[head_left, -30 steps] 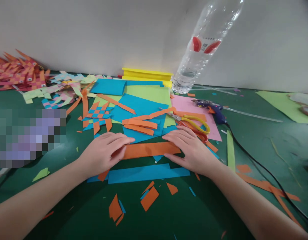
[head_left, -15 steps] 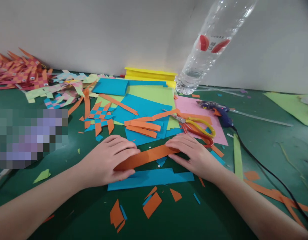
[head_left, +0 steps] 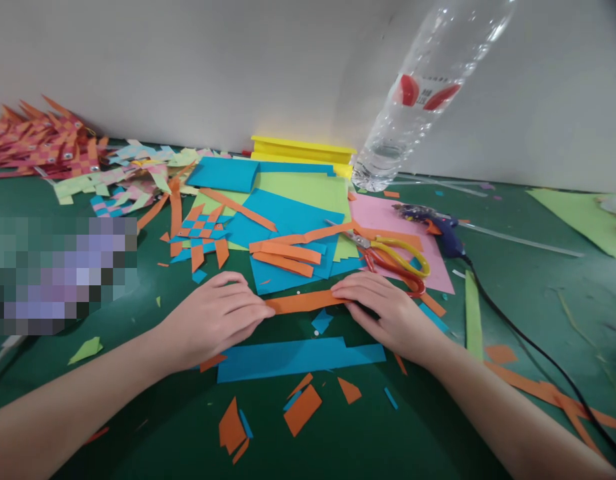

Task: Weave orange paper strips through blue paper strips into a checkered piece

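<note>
An orange paper strip (head_left: 304, 302) stretches between my two hands, just above the green table. My left hand (head_left: 221, 317) pinches its left end, fingers together. The right end is gripped between the thumb and fingers of my right hand (head_left: 377, 303). Below the strip lies a blue paper strip (head_left: 298, 359), partly under my left hand. Several narrow orange strips (head_left: 288, 252) rest on blue paper (head_left: 283, 212) just beyond. Beside these is a small woven orange and blue paper fish (head_left: 202, 230). Scissors (head_left: 395, 257) with yellow and red handles lie past my right hand.
A tilted plastic bottle (head_left: 413, 107) leans by the wall near a folded yellow paper piece (head_left: 303, 148). The glue gun (head_left: 438, 230) trails a black cord at right. Woven paper fish (head_left: 48, 143) are heaped at far left. Orange scraps (head_left: 303, 410) lie in front.
My left hand has closed its fingers into a pinch on the orange strip. The strip's visible part looks narrower and shorter between the hands. My right hand has hardly moved.
</note>
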Available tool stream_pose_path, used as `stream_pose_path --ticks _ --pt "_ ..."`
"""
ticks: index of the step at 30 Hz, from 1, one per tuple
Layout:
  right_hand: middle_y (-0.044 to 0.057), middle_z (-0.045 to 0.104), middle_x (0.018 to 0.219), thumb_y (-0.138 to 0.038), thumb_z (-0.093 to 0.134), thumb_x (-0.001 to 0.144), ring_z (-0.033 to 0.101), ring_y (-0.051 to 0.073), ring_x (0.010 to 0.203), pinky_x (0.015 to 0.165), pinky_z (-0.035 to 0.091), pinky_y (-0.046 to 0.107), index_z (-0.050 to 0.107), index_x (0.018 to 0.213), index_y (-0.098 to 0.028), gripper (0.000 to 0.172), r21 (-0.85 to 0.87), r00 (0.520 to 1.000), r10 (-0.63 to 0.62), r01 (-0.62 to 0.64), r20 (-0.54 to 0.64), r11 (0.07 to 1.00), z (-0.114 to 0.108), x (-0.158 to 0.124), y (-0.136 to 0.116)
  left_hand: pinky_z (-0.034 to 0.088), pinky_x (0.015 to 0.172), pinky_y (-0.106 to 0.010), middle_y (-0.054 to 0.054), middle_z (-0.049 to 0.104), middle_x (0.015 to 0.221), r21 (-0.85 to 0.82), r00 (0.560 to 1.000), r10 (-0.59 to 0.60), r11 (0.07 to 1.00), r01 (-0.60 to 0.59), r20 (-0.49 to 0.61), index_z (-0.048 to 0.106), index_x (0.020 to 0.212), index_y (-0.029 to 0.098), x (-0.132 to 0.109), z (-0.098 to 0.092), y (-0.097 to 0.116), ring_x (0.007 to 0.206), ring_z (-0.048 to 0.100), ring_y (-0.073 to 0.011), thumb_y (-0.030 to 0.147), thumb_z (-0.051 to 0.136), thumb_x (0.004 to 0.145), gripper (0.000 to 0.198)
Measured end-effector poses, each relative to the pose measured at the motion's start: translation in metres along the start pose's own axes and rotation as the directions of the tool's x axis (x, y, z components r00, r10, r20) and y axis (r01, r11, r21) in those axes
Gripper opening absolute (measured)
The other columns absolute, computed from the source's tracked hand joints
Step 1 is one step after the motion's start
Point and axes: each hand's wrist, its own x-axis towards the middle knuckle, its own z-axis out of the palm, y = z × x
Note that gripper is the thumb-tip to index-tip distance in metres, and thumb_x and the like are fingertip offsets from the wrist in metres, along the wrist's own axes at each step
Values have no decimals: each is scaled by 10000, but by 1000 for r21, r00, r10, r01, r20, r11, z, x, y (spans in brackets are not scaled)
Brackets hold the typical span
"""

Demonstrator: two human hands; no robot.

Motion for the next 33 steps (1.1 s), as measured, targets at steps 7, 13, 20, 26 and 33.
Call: stream_pose_path --ticks 7,13,20,26,33 --pt "75 690 1060 -84 505 895 627 203 1017 934 511 410 591 1096 -192 244 -20 999 3 -4 -49 1000 0 -1 -2 427 929 -344 14 742 919 50 1000 -19 999 20 -7 594 1086 202 -4 3 -5 782 663 -127 80 493 945 213" --pt "82 654 1059 -124 538 881 610 210 1061 934 507 385 545 1162 -207 293 -28 951 170 -183 -258 983 -3 0 -4 515 757 -260 17 718 899 -118 933 -305 951 286 -194 611 1037 237 -6 -9 -6 809 675 -139 119 529 906 194" --pt "36 627 899 -140 522 879 633 177 816 788 533 343 550 1096 -222 235 113 898 311 -290 -311 950 -3 0 0 564 738 -326 -12 678 992 -549 420 -856 516 657 -302 614 979 209 -19 -8 -39 876 650 -187 305 528 917 143" --pt "48 628 933 -156 507 889 643 178 792 755 543 350 551 1101 -228 228 107 917 298 -279 -264 954 0 -1 -4 558 868 -404 -78 590 1320 -600 399 -884 460 654 -243 583 1207 225 -19 -2 -45 1151 592 -270 331 505 928 309" --pt "53 637 957 -161 492 901 643 169 816 765 542 331 556 1093 -215 210 65 947 253 -245 -198 967 2 1 -8 554 880 -446 -102 561 1365 -397 486 -858 509 764 -167 562 1283 234 -13 -8 -33 1123 612 -308 380 522 900 413"
